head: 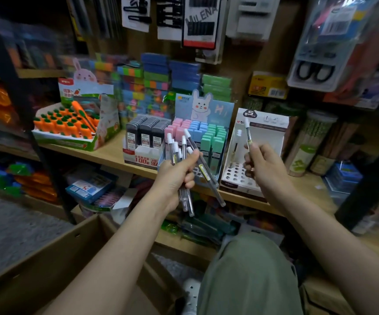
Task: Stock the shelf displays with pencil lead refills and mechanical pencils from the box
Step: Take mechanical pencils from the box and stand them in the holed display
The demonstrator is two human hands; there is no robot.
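My left hand [179,176] grips a loose fan of pencils [185,160]; my right hand [261,162] pinches one pencil [247,130] above the white holder [240,176] at two o'clock. I judge the splayed bundle could slip, or the tip miss its hole.

Dim, warm store light; wide-angle bending and motion blur smear the edges, while the centre stays fairly sharp.

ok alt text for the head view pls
A person's left hand grips a bundle of clear mechanical pencils while the right hand holds one pencil upright above a white display stand with holes on a stationery shelf.
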